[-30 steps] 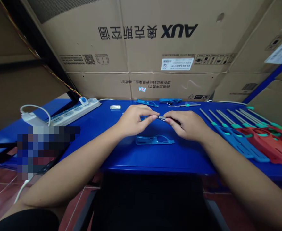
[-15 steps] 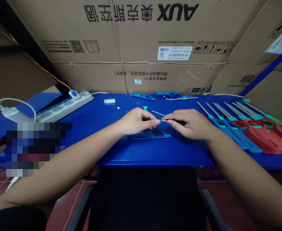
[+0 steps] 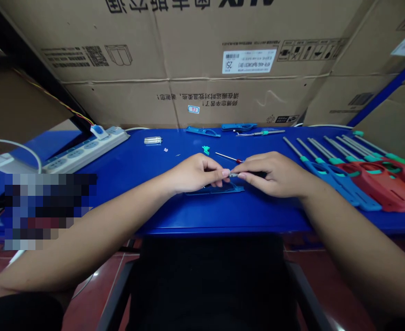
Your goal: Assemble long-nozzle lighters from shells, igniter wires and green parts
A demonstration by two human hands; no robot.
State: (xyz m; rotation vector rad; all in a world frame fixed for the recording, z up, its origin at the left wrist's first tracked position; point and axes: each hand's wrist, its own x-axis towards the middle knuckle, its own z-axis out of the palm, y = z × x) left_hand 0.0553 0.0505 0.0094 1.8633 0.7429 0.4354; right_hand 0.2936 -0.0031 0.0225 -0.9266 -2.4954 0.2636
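Note:
Fingertips of my left hand (image 3: 202, 174) and my right hand (image 3: 271, 174) meet over the blue table (image 3: 178, 216), both pinching a small dark metallic piece (image 3: 233, 175). Its details are too small to make out. Under my left hand lies a blue plastic casing half (image 3: 219, 189), partly covered by the fingers. A screwdriver (image 3: 227, 157) with a red handle lies just behind my right hand. Behind my left hand are a green plastic piece (image 3: 205, 150), a tiny pink part (image 3: 165, 150) and a clear cylindrical part (image 3: 153, 140).
Blue casing pieces (image 3: 203, 132) and a metal rod (image 3: 271, 133) with wires lie along the back edge. Several blue lighters (image 3: 337, 177) and red ones (image 3: 378, 184) fill the right side. A power strip (image 3: 88, 149) is at the left, cardboard (image 3: 202, 55) behind.
The camera view has shifted slightly. Both hands keep their pinch on the small piece, and more of the screwdriver's red handle now shows.

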